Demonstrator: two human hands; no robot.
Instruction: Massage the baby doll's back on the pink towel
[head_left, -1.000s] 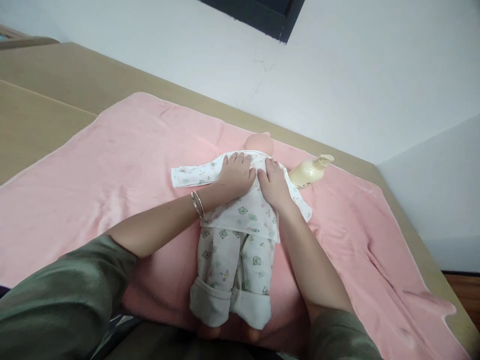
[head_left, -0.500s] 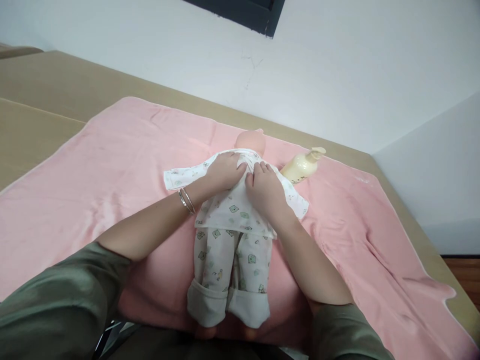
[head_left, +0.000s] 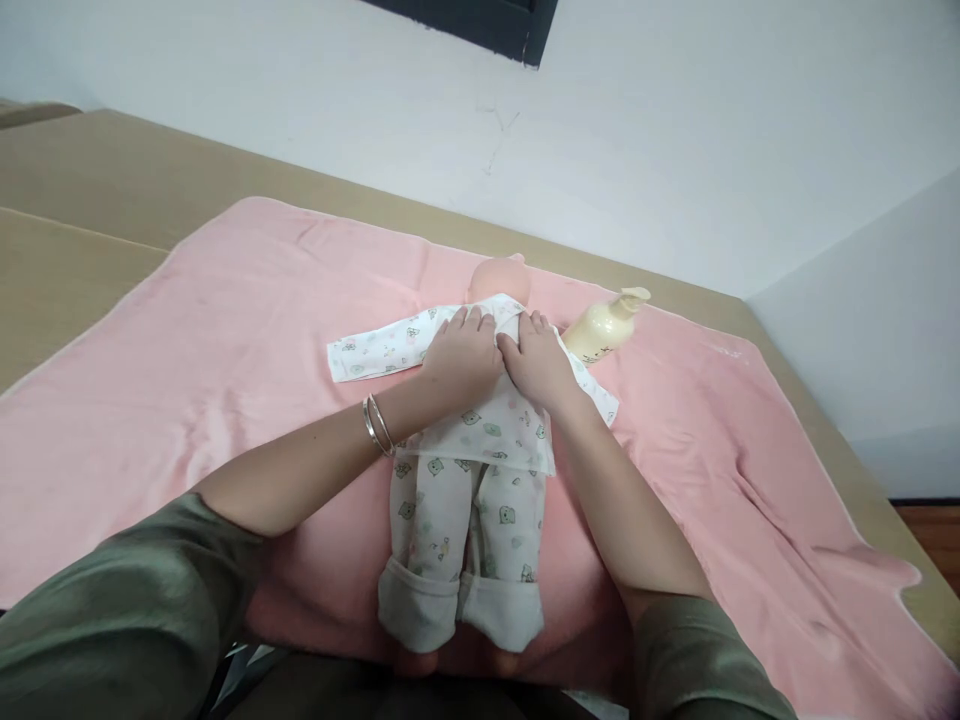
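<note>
A baby doll point(head_left: 496, 280) lies on a pink blanket, its head away from me and its feet toward me. It wears a white patterned top point(head_left: 480, 440) and matching trousers point(head_left: 442, 510) with turned-up cuffs. My left hand point(head_left: 463, 358) rests flat on the upper part of the top, fingers stretched toward the doll's neck. Beside it, my right hand point(head_left: 536, 358) lies flat on the other side of the upper back or chest; which of the two I cannot tell. Both hands are open, thumb side to thumb side. The doll's face is not visible.
The pink blanket point(head_left: 247, 300) covers much of a wooden table point(head_left: 142, 160). A cream pump bottle point(head_left: 604, 328) lies tilted near the doll's right-hand sleeve. Behind the table rises a white wall point(head_left: 637, 130) with a dark frame point(head_left: 487, 25) at the top.
My fingers were bent inward at the upper middle of the top; now both hands lie flatter, with fingers extended toward the neck. The left hand has shifted slightly right.
</note>
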